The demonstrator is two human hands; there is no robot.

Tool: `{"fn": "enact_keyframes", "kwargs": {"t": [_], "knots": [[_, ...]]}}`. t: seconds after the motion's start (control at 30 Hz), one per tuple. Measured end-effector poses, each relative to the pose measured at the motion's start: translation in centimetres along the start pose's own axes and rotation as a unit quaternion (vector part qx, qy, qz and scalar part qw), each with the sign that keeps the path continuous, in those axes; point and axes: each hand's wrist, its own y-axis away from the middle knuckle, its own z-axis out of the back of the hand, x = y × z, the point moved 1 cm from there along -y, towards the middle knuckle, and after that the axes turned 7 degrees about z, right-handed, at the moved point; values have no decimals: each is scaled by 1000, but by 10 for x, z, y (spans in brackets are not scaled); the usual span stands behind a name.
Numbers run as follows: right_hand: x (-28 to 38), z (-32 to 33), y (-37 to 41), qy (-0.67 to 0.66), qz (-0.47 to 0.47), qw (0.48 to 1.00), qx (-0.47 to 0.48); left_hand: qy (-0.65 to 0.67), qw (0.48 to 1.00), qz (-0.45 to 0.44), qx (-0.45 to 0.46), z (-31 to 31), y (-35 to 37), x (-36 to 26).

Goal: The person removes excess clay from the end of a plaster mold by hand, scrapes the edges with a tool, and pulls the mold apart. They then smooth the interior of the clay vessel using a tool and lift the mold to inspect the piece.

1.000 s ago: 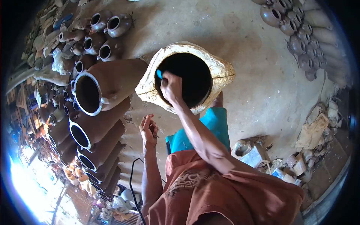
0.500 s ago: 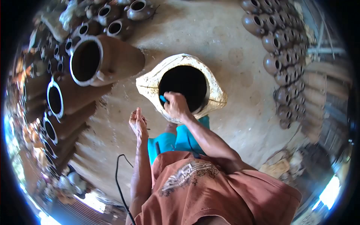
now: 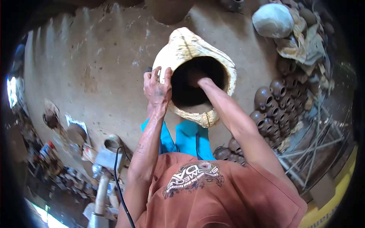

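Note:
A large pale vessel with a wide round opening and cracked seams on its outside [image 3: 167,53] stands in front of my legs. My left hand [image 3: 157,87] rests on its left side, the fingers spread over the pale surface near the opening. My right hand [image 3: 195,78] reaches down inside the dark interior. Shadow hides its fingers, and whether it holds anything cannot be seen.
Rows of brown round pots [image 3: 277,91] sit at the right, beside a metal frame [image 3: 315,140]. A pale bowl-shaped object [image 3: 273,20] lies at the upper right. Clutter and a white tube [image 3: 102,193] are at the lower left. A black cable [image 3: 117,178] hangs by my left arm.
The view has turned, and the vessel appears rotated. My left hand has moved from beside the vessel onto its side. My right hand, earlier at the rim with a blue object, has gone inside.

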Motion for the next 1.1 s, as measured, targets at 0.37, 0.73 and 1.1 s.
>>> {"fn": "enact_keyframes", "kwargs": {"t": [0.37, 0.73, 1.1], "knots": [[-38, -104, -72, 110, 121, 984, 73, 85, 995, 44, 15, 3, -5, -1], [-15, -71, -33, 122, 107, 916, 367, 83, 996, 39, 8, 4, -3, 2], [43, 27, 28, 105, 2, 888, 447, 33, 999, 40, 0, 7, -3, -4]]}}
